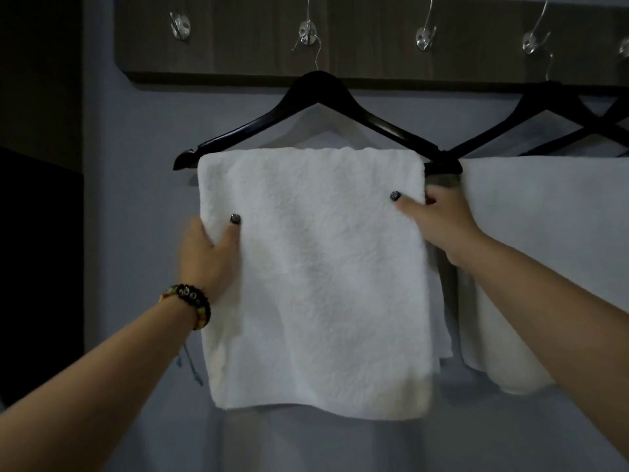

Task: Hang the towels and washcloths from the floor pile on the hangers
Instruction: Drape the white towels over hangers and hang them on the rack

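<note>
**White towel draped over a black hanger, held at both side edges**

The white towel (316, 267) hangs folded over the lower bar of a black wooden hanger (318, 112), its front layer falling flat and a back layer showing past its right edge. The left hand (207, 253) grips the towel's left edge, thumb lying across the front of the cloth and the other fingers hidden behind it. The right hand (439, 216) holds the right edge higher up, just under the bar, thumb pressed on the front and fingers curled behind. Both thumbnails carry dark polish. A beaded bracelet (190, 304) circles the left wrist, with a thin blue cord dangling below it.

The hanger's wire hook sits on a metal wall hook (308, 34), one of a row fixed to a dark wooden board (374, 42) on a grey-blue wall. Just beside the right hand, a second white towel (544, 250) hangs from further black hangers (558, 110) that overlap one another at the right edge of view.
</note>
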